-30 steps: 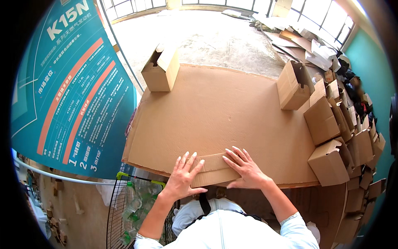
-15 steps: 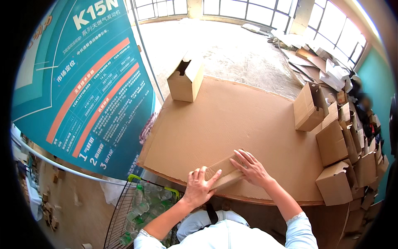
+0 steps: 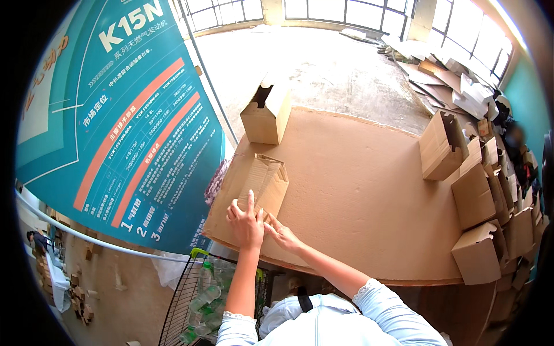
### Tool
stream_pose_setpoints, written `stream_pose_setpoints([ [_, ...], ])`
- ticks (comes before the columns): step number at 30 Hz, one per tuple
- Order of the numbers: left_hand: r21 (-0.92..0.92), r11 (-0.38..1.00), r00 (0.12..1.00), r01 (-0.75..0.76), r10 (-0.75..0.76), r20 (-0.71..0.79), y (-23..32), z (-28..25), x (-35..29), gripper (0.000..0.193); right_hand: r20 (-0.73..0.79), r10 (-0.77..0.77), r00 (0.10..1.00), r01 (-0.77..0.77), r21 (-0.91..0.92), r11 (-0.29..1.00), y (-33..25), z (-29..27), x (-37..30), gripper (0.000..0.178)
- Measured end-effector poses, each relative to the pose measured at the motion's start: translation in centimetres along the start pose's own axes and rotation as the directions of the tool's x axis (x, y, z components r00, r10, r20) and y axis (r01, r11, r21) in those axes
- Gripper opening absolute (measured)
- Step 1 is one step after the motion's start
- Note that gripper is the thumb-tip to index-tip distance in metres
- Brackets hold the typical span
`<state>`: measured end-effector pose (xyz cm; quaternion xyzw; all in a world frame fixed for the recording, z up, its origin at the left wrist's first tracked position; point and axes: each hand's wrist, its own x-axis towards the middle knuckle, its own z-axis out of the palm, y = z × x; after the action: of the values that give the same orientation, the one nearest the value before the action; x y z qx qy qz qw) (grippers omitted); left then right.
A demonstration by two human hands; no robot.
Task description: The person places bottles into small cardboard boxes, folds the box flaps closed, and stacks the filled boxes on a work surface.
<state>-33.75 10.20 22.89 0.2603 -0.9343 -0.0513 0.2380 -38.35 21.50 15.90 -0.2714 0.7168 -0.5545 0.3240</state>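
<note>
A brown cardboard box [image 3: 269, 183] lies on the cardboard-topped table at its left part, its long side running away from me. My left hand [image 3: 247, 222] is at the near end of the box, forefinger stretched along its top and the other fingers bent at its left edge. Close beside it, my right hand [image 3: 281, 235] grips the near right corner with bent fingers. The two hands almost touch. Part of the near end is hidden behind them.
Beyond the held box stands an open-topped box [image 3: 266, 118]. Another open box [image 3: 441, 147] and several more line the right side. A teal banner [image 3: 133, 144] rises at the left. Below the table's near left corner is a wire cart [image 3: 183, 294] with green plastic bottles.
Both hands have carried the box from the table's near middle to its left part. It has turned and now looks taller and fuller. The view has shifted slightly.
</note>
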Motion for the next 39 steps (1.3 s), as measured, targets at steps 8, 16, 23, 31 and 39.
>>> stream_pose_setpoints([
  [8, 0.108, 0.988, 0.994, 0.106, -0.104, -0.03, -1.7, 4.7, 8.7, 0.065, 0.005, 0.197, 0.98, -0.196, 0.14, 0.971, 1.1, -4.2, -5.5, 0.074],
  [16, 0.159, 0.976, 0.986, 0.149, -0.134, -0.102, -2.4, 8.4, 12.3, 0.067, -0.399, 0.434, 0.808, -0.27, 0.403, 0.874, 4.8, -13.0, -22.4, 0.073],
  [23, 0.2, 0.974, 0.994, 0.108, -0.099, -0.052, -3.4, 9.5, 14.3, 0.07, -0.728, 0.293, 0.62, -0.147, 0.259, 0.955, 3.4, -20.9, -28.2, 0.062],
  [31, 0.11, 0.993, 0.993, -0.03, 0.042, -0.107, 0.1, 5.7, 8.5, 0.085, -0.768, -0.467, 0.438, -0.349, -0.624, 0.699, 0.4, -43.5, -20.2, 0.059],
  [39, 0.033, 0.999, 0.997, -0.035, 0.033, 0.073, 2.4, -3.2, -8.0, 0.073, -0.883, -0.254, 0.395, -0.609, -0.459, 0.647, -0.5, -56.7, -11.5, 0.072],
])
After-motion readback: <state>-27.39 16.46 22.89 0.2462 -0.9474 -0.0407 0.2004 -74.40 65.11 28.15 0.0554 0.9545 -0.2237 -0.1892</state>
